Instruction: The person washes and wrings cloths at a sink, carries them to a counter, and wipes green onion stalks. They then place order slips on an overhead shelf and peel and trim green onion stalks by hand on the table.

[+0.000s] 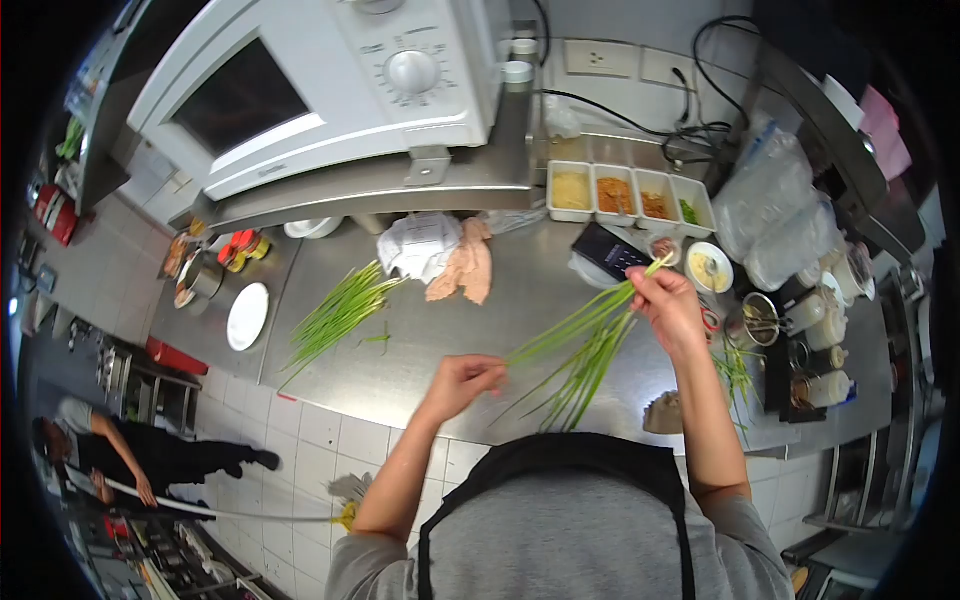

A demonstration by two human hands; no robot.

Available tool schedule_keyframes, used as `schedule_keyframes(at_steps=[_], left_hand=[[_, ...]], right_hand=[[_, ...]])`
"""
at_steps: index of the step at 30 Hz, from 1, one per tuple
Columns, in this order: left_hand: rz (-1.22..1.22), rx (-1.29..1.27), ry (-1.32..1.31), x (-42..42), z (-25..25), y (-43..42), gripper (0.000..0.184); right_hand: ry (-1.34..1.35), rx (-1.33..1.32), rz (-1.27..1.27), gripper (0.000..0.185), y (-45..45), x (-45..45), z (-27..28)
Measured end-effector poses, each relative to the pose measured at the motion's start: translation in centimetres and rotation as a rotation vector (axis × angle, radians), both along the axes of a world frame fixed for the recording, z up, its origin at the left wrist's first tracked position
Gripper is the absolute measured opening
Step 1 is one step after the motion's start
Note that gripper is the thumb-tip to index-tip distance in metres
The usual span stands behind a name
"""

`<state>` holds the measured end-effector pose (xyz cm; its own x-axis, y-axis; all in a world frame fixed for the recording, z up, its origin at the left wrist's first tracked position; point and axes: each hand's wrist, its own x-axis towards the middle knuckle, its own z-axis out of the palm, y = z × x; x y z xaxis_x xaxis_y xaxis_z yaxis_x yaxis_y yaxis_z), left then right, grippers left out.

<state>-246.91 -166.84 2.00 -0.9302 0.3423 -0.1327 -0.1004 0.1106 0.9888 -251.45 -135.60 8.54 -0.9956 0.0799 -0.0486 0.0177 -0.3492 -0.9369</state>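
Note:
Long green stalks (585,365) hang over the steel counter. My right hand (668,308) grips their pale ends, its fingers pinched together. My left hand (470,383) is at the tip of one stalk stretched out to the left, fingers closed; the pinched part is thin and partly hidden. A separate bunch of green stalks (340,312) lies on the left of the counter, with small loose bits (378,338) beside it. More thin green pieces (735,378) lie to the right of my right forearm. A phone (610,250) lies just behind my right hand.
Behind are a microwave (330,85), cloths (435,255) and food containers (630,200). A white plate (248,316) is at left; a bowl (709,267), a strainer (757,320) and bottles (828,388) stand at right. Another person (150,450) holds a long pole at lower left.

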Motion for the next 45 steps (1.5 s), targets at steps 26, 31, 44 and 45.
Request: schedule_keyframes(at_steps=[26,31,44,45], left_hand=[[-0.084,0.127,0.521,-3.5,7.6,8.8,0.026],[0.0,-0.002,0.77,-2.1,7.8,9.2,0.017],[0.229,0.269,0.254,-4.0,3.3,8.4,0.012],[0.211,0.227,0.229,-3.9,3.4,8.0,0.015]], right_hand=[[0.303,0.37,0.243,0.01,-1.5,1.2,5.7],[0.309,0.47,0.245,0.011,-2.0,0.9,5.1],[0.442,0.423,0.208,0.012,-3.3,1.3,5.0],[0.414,0.414,0.222,0.012,-3.2,1.3,5.1]])
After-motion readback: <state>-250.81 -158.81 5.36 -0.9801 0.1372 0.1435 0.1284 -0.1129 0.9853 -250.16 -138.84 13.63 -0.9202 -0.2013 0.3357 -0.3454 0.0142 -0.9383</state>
